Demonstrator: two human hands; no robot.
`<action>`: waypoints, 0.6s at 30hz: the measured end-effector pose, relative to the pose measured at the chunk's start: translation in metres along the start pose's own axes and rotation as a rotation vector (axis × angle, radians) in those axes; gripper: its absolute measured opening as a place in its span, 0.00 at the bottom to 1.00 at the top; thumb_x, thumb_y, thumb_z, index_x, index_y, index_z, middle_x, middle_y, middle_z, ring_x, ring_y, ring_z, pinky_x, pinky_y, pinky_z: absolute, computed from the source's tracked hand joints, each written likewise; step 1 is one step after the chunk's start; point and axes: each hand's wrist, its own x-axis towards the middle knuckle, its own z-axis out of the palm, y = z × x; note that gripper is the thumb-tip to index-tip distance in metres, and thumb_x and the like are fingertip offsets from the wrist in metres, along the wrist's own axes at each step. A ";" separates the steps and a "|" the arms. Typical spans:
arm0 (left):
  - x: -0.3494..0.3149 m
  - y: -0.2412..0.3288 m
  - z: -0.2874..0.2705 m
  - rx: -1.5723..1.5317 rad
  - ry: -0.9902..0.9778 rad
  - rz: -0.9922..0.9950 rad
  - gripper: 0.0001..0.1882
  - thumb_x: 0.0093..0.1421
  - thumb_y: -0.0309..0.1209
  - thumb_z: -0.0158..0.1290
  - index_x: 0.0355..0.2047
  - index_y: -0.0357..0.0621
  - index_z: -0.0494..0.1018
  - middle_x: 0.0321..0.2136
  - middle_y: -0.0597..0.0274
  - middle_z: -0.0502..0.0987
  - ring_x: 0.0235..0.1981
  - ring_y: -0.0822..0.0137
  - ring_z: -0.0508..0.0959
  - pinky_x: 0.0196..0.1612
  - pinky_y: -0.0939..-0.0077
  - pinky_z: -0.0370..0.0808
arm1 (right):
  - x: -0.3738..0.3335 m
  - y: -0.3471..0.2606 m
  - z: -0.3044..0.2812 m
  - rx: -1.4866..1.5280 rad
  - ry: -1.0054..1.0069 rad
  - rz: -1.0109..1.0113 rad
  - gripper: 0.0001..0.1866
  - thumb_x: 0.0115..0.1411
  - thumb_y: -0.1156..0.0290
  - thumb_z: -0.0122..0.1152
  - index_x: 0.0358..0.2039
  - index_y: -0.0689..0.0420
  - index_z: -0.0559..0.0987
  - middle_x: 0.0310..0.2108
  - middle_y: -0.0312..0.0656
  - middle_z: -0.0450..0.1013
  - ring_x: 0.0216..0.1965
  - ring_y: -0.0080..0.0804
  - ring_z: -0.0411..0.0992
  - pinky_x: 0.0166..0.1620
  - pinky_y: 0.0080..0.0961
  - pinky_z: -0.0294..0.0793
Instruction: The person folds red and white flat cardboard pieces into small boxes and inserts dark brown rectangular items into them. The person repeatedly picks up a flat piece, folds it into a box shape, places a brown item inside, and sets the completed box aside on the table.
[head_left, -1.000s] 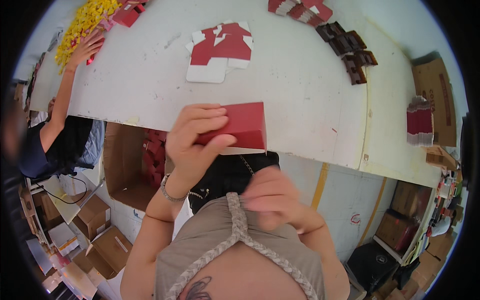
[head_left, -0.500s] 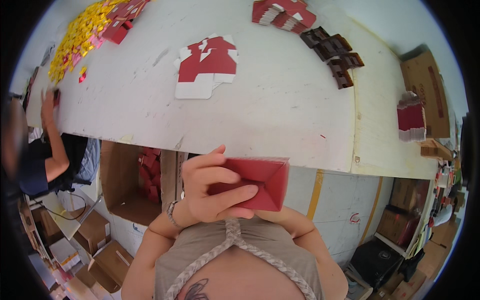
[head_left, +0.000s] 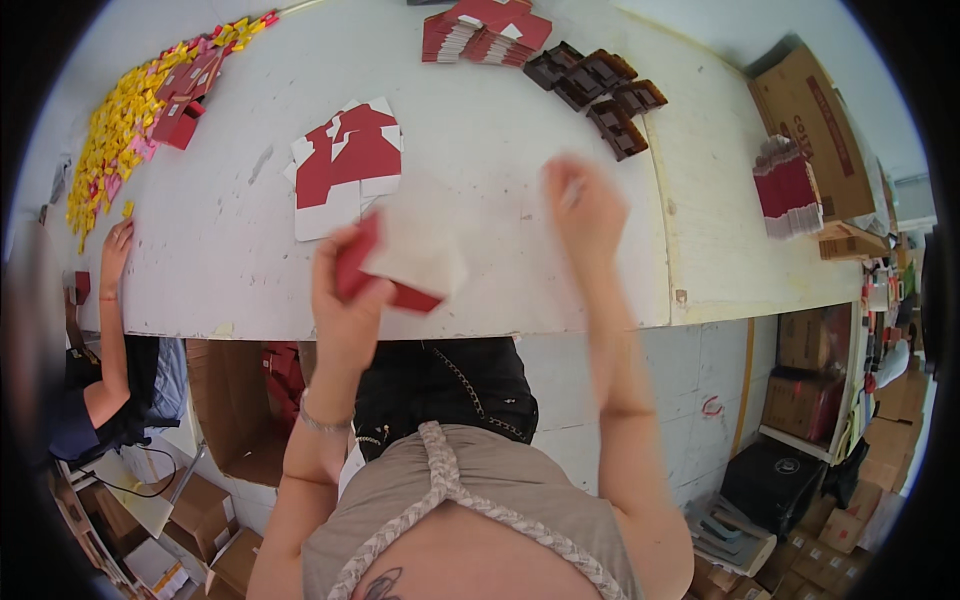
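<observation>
My left hand [head_left: 345, 305] is closed on a red box [head_left: 415, 298], white inside, that it holds above the table's near edge. The box's white part is smeared by motion, with its open side towards the right. My right hand [head_left: 588, 208] is off the box, over the table to the right, and its fingers are too blurred to read. Just beyond it lie several dark brown plastic trays [head_left: 617, 130]. Flat red-and-white box blanks [head_left: 352, 150] lie spread on the table [head_left: 480, 180] past my left hand.
Stacked red blanks [head_left: 485, 30] lie at the far side, and another stack [head_left: 787, 190] stands by a cardboard carton [head_left: 815, 125] at right. Yellow and pink wrapped pieces [head_left: 120, 120] are heaped at left, near a co-worker's hand [head_left: 117, 245]. A carton [head_left: 235, 410] holding red boxes stands below the table.
My right hand has left the box and moved forward and right over the table. The box, still in my left hand, has tipped and now shows its white inside.
</observation>
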 end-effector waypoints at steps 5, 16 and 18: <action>0.026 -0.030 -0.012 0.205 -0.087 -0.012 0.44 0.46 0.14 0.59 0.62 0.43 0.51 0.52 0.58 0.64 0.54 0.65 0.67 0.56 0.68 0.67 | 0.093 0.140 -0.002 -0.496 -0.142 -0.124 0.27 0.54 0.63 0.64 0.54 0.55 0.71 0.48 0.47 0.72 0.47 0.44 0.71 0.47 0.33 0.70; 0.026 -0.035 -0.034 0.842 -0.171 0.129 0.37 0.43 0.26 0.65 0.56 0.42 0.64 0.46 0.55 0.71 0.48 0.58 0.72 0.50 0.68 0.71 | 0.005 0.044 -0.009 -0.161 -0.291 -0.375 0.26 0.56 0.73 0.55 0.57 0.56 0.69 0.55 0.54 0.64 0.52 0.48 0.65 0.51 0.37 0.68; 0.027 -0.035 -0.038 0.837 -0.180 0.126 0.38 0.44 0.26 0.65 0.57 0.42 0.62 0.47 0.56 0.71 0.49 0.61 0.72 0.50 0.70 0.71 | -0.010 0.026 -0.011 -0.158 -0.422 -0.408 0.28 0.53 0.78 0.53 0.57 0.56 0.68 0.58 0.52 0.60 0.57 0.50 0.59 0.55 0.40 0.64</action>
